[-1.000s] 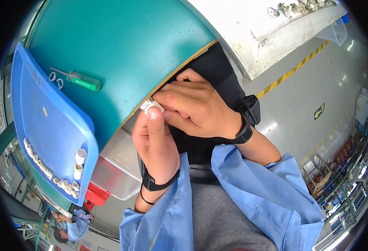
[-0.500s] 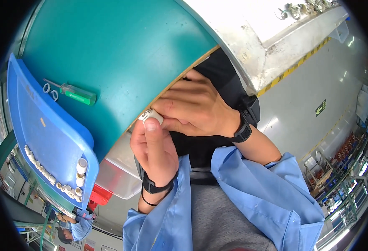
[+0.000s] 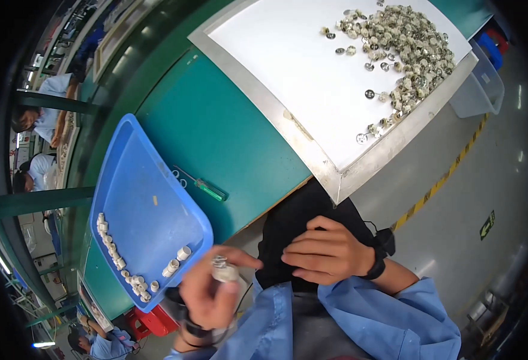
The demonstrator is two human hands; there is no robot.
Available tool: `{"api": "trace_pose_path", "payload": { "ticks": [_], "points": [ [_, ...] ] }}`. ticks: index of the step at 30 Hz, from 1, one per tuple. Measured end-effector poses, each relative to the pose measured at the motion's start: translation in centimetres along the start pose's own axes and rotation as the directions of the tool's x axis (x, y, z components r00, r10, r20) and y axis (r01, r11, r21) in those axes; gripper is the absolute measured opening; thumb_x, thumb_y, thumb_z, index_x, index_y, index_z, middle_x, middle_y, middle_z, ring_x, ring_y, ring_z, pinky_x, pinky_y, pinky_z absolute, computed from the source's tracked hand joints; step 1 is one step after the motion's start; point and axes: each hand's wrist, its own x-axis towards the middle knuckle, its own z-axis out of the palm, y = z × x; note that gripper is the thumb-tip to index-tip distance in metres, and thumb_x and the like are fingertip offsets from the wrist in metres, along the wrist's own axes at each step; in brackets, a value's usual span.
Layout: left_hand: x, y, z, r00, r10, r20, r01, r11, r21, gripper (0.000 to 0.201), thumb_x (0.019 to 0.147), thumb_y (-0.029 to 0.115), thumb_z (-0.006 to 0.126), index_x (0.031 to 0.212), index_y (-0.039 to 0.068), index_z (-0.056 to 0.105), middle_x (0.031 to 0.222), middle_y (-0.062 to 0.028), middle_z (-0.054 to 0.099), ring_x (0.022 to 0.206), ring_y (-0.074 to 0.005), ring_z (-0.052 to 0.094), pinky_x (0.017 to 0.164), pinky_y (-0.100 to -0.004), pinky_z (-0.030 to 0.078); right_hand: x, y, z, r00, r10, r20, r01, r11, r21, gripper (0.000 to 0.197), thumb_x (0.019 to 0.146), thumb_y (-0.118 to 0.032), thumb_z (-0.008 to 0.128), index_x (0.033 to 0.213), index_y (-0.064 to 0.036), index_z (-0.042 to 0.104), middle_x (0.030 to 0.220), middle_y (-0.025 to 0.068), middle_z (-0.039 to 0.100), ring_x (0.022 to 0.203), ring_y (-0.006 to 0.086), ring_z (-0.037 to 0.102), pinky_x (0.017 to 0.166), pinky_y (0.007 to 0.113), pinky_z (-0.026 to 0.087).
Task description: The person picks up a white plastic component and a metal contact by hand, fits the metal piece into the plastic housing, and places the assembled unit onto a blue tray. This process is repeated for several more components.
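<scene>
My left hand (image 3: 202, 295), somewhat blurred, is beside the near corner of the blue tray. Its thumb and fingers grip a small white cylindrical part (image 3: 225, 274) with metal pieces at its upper end. To the right, over my dark-clothed lap, my right hand (image 3: 330, 251) is apart from the left, its fingers loosely stretched and nothing seen in them. In the blue tray (image 3: 150, 162) several similar white cylindrical parts (image 3: 137, 282) line the left and near sides, with larger ones (image 3: 183, 253) by the right corner.
A green-handled screwdriver (image 3: 211, 191) and small rings (image 3: 180, 177) lie on the green table (image 3: 240, 132) beside the tray. A metal-framed white board (image 3: 294, 66) bears a heap of small metal-and-white parts (image 3: 408, 54). A red stool-like object (image 3: 153, 321) and co-workers (image 3: 108, 342) are at the left.
My hands have separated; the left moved down from the table edge with the white part, and the right let go. The view has shifted, showing more of the white board and its heap.
</scene>
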Motion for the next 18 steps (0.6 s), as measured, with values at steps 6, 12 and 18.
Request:
{"api": "trace_pose_path", "payload": {
  "ticks": [6, 12, 18],
  "points": [
    [13.8, 2.8, -5.7, 0.971, 0.175, -0.164, -0.137, 0.965, 0.222, 0.027, 0.102, 0.014, 0.054, 0.126, 0.001, 0.053, 0.115, -0.0135, 0.068, 0.106, -0.018, 0.061, 0.094, -0.0318, 0.046, 4.5, 0.0, -9.6, 0.992, -0.088, -0.09, 0.049, 0.926, -0.374, 0.027, 0.082, -0.016, 0.074, 0.107, -0.0038, 0.07, 0.103, 0.0107, 0.071, 0.084, 0.0273, 0.069, 0.074, 0.041, 0.048],
    [32.4, -1.0, -10.6, 0.955, 0.265, -0.131, -0.192, 0.893, 0.408, 0.025, 0.095, 0.018, 0.069, 0.112, 0.0, 0.067, 0.101, -0.0007, 0.067, 0.094, -0.0081, 0.061, 0.088, -0.0245, 0.047, 8.5, 4.7, -15.5, 0.96, 0.151, -0.237, -0.278, 0.637, -0.719, 0.035, 0.08, -0.012, 0.071, 0.114, -0.0047, 0.068, 0.112, 0.0112, 0.065, 0.108, 0.0307, 0.06, 0.093, 0.041, 0.044],
    [47.5, -7.2, -10.3, 0.984, 0.171, -0.052, -0.115, 0.828, 0.549, 0.031, 0.089, 0.021, 0.073, 0.114, 0.003, 0.068, 0.101, -0.0039, 0.071, 0.095, -0.0141, 0.064, 0.087, -0.0283, 0.049, 9.7, 7.3, -16.5, 0.895, 0.389, -0.218, -0.415, 0.548, -0.726, 0.038, 0.08, -0.011, 0.071, 0.117, -0.0039, 0.067, 0.116, 0.0133, 0.061, 0.112, 0.0318, 0.054, 0.103, 0.043, 0.037]
  ]
}}
